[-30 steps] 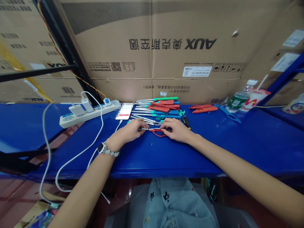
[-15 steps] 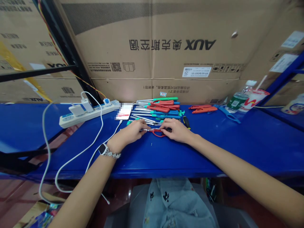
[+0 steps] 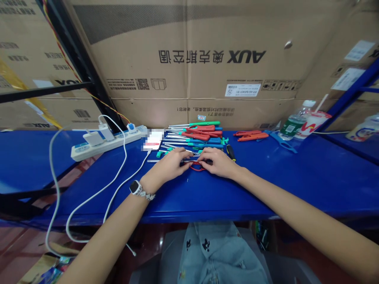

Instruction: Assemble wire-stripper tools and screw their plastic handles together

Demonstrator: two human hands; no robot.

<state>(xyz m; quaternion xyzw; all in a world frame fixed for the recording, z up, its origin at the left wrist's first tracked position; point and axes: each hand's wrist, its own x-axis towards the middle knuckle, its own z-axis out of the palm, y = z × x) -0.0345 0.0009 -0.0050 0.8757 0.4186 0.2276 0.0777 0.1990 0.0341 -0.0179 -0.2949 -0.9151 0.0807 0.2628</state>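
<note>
A long-nosed lighter with a red handle [image 3: 197, 168] lies between my hands, low over the blue shelf [image 3: 189, 197]. My left hand [image 3: 177, 161] is closed in a pinch where its metal tube meets the handle; the tube sticks out to the left beneath the palm. My right hand [image 3: 215, 161] pinches the handle end, with the fingertips almost meeting those of the left hand. What lies inside the handle is hidden by my fingers. Just beyond my hands is a pile of lighters [image 3: 192, 141] with red, blue and green handles.
A black and yellow screwdriver [image 3: 231, 153] lies beside my right hand. Orange-red handle shells [image 3: 251, 136] are farther right, near a plastic bottle [image 3: 293, 122] and a cup [image 3: 312, 124]. At left are a phone [image 3: 154, 139], a power strip [image 3: 109, 144] and white cables. A large carton [image 3: 189, 31] stands behind.
My left hand has slid right along the lighter, closer to my right hand, uncovering more of the tube at left. My right hand keeps its grip. The view has shifted slightly.
</note>
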